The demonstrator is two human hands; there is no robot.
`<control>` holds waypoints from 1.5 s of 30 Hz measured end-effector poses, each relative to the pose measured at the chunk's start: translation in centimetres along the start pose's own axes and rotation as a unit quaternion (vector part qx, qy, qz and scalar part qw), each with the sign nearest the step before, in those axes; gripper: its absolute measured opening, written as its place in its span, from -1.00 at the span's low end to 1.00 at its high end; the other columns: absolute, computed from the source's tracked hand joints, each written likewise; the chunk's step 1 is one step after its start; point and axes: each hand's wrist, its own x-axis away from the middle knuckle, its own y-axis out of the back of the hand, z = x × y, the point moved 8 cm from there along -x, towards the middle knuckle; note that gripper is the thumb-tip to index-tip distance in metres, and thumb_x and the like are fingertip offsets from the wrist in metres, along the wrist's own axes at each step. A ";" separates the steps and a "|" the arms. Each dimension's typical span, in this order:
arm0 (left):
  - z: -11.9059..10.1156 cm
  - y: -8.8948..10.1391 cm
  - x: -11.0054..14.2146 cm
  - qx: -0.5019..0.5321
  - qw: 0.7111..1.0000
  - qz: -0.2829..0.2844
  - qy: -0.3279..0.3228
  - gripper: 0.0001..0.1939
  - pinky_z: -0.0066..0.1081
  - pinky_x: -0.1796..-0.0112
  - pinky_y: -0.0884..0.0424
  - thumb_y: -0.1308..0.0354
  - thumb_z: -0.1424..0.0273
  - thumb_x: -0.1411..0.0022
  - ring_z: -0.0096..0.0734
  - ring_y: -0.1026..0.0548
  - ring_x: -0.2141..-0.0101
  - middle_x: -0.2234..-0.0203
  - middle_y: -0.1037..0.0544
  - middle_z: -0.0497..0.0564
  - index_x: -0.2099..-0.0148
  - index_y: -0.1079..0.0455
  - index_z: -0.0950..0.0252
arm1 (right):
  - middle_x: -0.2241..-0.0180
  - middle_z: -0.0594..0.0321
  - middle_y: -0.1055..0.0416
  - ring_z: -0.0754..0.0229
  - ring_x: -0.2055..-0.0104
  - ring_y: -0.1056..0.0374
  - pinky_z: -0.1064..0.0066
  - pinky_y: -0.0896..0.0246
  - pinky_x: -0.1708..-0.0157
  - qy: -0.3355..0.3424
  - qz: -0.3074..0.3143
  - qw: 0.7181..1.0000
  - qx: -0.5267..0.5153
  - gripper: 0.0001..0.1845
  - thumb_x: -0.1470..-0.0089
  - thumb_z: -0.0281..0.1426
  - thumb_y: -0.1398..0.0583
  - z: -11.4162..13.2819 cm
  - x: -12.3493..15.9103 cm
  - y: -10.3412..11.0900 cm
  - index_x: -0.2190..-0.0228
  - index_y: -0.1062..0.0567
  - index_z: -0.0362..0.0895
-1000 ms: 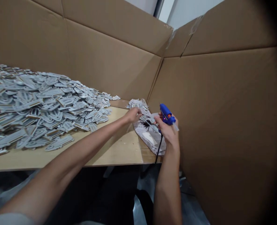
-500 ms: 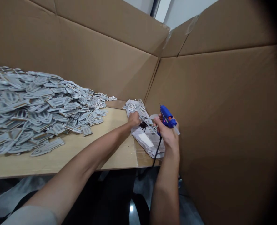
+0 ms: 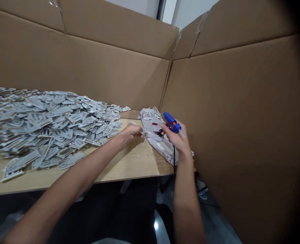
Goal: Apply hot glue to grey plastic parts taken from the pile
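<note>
My right hand [image 3: 177, 137] is closed around a blue hot glue gun [image 3: 172, 122], its nozzle pointing up and to the left and its cord hanging down. My left hand [image 3: 134, 130] is pinched on a pale, flat cut-out piece [image 3: 144, 133], blurred by motion, at the left edge of the paper-covered stack [image 3: 162, 146]. Black strips [image 3: 159, 133] lie on that stack between the hands, with a small dark red piece [image 3: 155, 124] behind them. Several cut-out pieces [image 3: 148, 116] rest at the stack's far end.
A large heap of grey-white cut-out pieces [image 3: 63, 117] covers the left of the wooden tabletop [image 3: 132, 164]. Tall cardboard walls [image 3: 119, 74] enclose the back and right side. The glue gun's cord [image 3: 174, 156] runs over the table's front edge.
My left hand has moved left, away from the right hand, with the pale piece in it. The glue gun has shifted slightly left in my right hand. The view has turned left.
</note>
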 end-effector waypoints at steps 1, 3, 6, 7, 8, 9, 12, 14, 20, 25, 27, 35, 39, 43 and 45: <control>0.0 1.0 0.1 -0.003 0.999 -0.032 0.000 -0.77 -0.40 0.49 -0.39 -0.33 0.59 0.13 -0.41 -0.41 0.56 0.70 -0.35 -0.07 0.54 -0.32 0.29 | 0.33 0.19 -0.49 0.22 0.46 -0.43 0.40 -0.34 0.44 0.006 0.011 1.000 -0.002 -0.65 -0.01 -0.16 -0.36 0.2 0.1 -0.5 0.28 -0.50 -0.15; -0.2 2.9 0.4 -0.014 0.995 -0.103 -0.009 -0.78 -0.49 0.52 -0.30 -0.31 0.59 0.12 -0.51 -0.35 0.56 0.69 -0.32 -0.12 0.51 -0.31 0.28 | 0.32 0.20 -0.49 0.23 0.45 -0.43 0.40 -0.37 0.41 0.012 0.031 0.999 -0.004 -0.67 -0.02 -0.17 -0.35 0.3 0.1 -1.4 0.28 -0.49 -0.15; -1.2 4.9 1.3 -0.013 0.983 -0.181 -0.040 -0.76 -0.57 0.50 -0.25 -0.30 0.61 0.10 -0.59 -0.34 0.53 0.58 -0.41 -0.13 0.40 -0.33 0.27 | 0.34 0.22 -0.48 0.23 0.47 -0.43 0.39 -0.36 0.42 0.006 0.048 0.999 0.010 -0.67 -0.04 -0.18 -0.34 0.0 0.1 -2.3 0.25 -0.50 -0.14; -1.6 5.2 1.7 -0.004 0.981 -0.191 -0.046 -0.72 -0.58 0.49 -0.27 -0.29 0.62 0.10 -0.60 -0.36 0.52 0.56 -0.44 -0.14 0.34 -0.33 0.26 | 0.36 0.23 -0.48 0.22 0.48 -0.43 0.39 -0.35 0.43 0.004 0.049 0.999 0.015 -0.68 -0.05 -0.18 -0.34 -0.1 0.1 -2.6 0.25 -0.50 -0.14; -1.9 5.3 2.0 0.015 0.980 -0.190 -0.052 -0.68 -0.57 0.47 -0.31 -0.28 0.63 0.10 -0.59 -0.38 0.52 0.55 -0.45 -0.15 0.29 -0.32 0.25 | 0.38 0.24 -0.47 0.22 0.48 -0.44 0.40 -0.34 0.44 0.001 0.048 0.999 0.019 -0.69 -0.05 -0.18 -0.33 -0.2 0.1 -2.7 0.26 -0.50 -0.14; -2.1 5.1 2.3 0.044 0.981 -0.178 -0.056 -0.65 -0.55 0.45 -0.35 -0.26 0.64 0.09 -0.57 -0.41 0.53 0.55 -0.46 -0.16 0.25 -0.31 0.24 | 0.38 0.23 -0.48 0.21 0.49 -0.44 0.40 -0.34 0.44 -0.001 0.047 0.999 0.020 -0.70 -0.06 -0.18 -0.33 -0.2 0.1 -2.9 0.27 -0.50 -0.14; -2.7 4.4 3.3 0.153 0.977 -0.133 -0.072 -0.69 -0.45 0.32 -0.53 -0.20 0.65 0.04 -0.52 -0.50 0.51 0.55 -0.47 -0.15 0.24 -0.29 0.26 | 0.36 0.21 -0.50 0.20 0.47 -0.46 0.40 -0.32 0.44 -0.006 0.042 0.999 0.013 -0.73 -0.07 -0.18 -0.30 0.1 0.1 -3.7 0.32 -0.49 -0.13; -2.8 4.1 4.0 0.203 0.968 -0.120 -0.081 -0.76 -0.38 0.23 -0.58 -0.22 0.63 0.00 -0.51 -0.55 0.46 0.51 -0.48 -0.11 0.30 -0.29 0.29 | 0.43 0.23 -0.49 0.19 0.48 -0.44 0.41 -0.28 0.47 -0.010 0.034 0.999 0.023 -0.74 -0.08 -0.17 -0.28 0.3 0.2 -4.1 0.34 -0.50 -0.12; -4.4 3.2 5.4 0.134 0.975 -0.074 -0.161 -0.78 -0.46 0.42 -0.54 -0.33 0.45 -0.12 -0.42 -0.58 0.42 0.37 -0.55 -0.01 0.19 -0.38 0.30 | 0.54 0.25 -0.43 0.19 0.50 -0.35 0.39 -0.25 0.45 -0.003 0.007 0.998 0.055 -0.68 -0.09 -0.11 -0.29 1.0 0.6 -5.1 0.42 -0.50 -0.12; -8.4 7.4 6.9 0.080 0.917 -0.202 -0.335 -0.89 -0.59 0.38 -0.46 -0.19 0.45 -0.28 -0.50 -0.58 0.29 0.22 -0.56 -0.01 0.12 -0.39 0.21 | 0.48 0.23 -0.44 0.18 0.48 -0.34 0.37 -0.27 0.44 0.006 0.005 0.999 0.034 -0.71 -0.07 -0.12 -0.30 1.4 0.6 -5.1 0.37 -0.49 -0.09; -8.8 8.1 6.4 0.098 0.920 -0.190 -0.328 -0.87 -0.57 0.36 -0.47 -0.16 0.51 -0.28 -0.51 -0.58 0.30 0.22 -0.55 -0.01 0.13 -0.37 0.22 | 0.47 0.21 -0.46 0.18 0.47 -0.34 0.36 -0.27 0.46 0.003 0.000 0.999 0.036 -0.72 -0.04 -0.13 -0.32 1.3 0.5 -5.0 0.36 -0.50 -0.09; -6.7 1.4 6.1 0.148 0.967 0.063 -0.200 -0.65 -0.45 0.31 -0.53 -0.15 0.69 -0.02 -0.43 -0.57 0.29 0.14 -0.55 0.09 0.12 -0.41 0.33 | 0.55 0.20 -0.45 0.18 0.53 -0.30 0.36 -0.21 0.55 -0.030 -0.005 0.998 0.053 -0.63 -0.05 -0.04 -0.31 0.7 0.6 -5.1 0.41 -0.53 -0.11; -6.5 -0.3 7.1 0.106 0.968 0.095 -0.205 -0.60 -0.48 0.28 -0.49 -0.18 0.68 0.02 -0.50 -0.53 0.31 0.09 -0.55 0.08 0.09 -0.42 0.32 | 0.54 0.20 -0.45 0.17 0.51 -0.34 0.34 -0.24 0.51 -0.037 -0.018 0.998 0.049 -0.63 -0.06 -0.05 -0.31 0.6 0.7 -5.0 0.41 -0.53 -0.12; -6.2 -0.9 7.2 0.092 0.970 0.104 -0.198 -0.59 -0.50 0.25 -0.44 -0.17 0.66 0.02 -0.55 -0.50 0.38 0.20 -0.56 0.02 0.06 -0.40 0.34 | 0.51 0.21 -0.45 0.15 0.48 -0.38 0.34 -0.27 0.48 -0.013 -0.035 0.998 0.053 -0.65 -0.03 -0.08 -0.34 0.7 0.5 -4.6 0.43 -0.52 -0.12; -6.2 -0.9 7.2 0.090 0.971 0.102 -0.194 -0.56 -0.50 0.25 -0.43 -0.15 0.68 0.03 -0.53 -0.50 0.36 0.24 -0.56 0.01 0.05 -0.40 0.35 | 0.50 0.22 -0.45 0.15 0.49 -0.38 0.35 -0.26 0.50 -0.009 -0.041 0.998 0.046 -0.67 -0.04 -0.11 -0.33 0.6 0.5 -4.5 0.41 -0.52 -0.14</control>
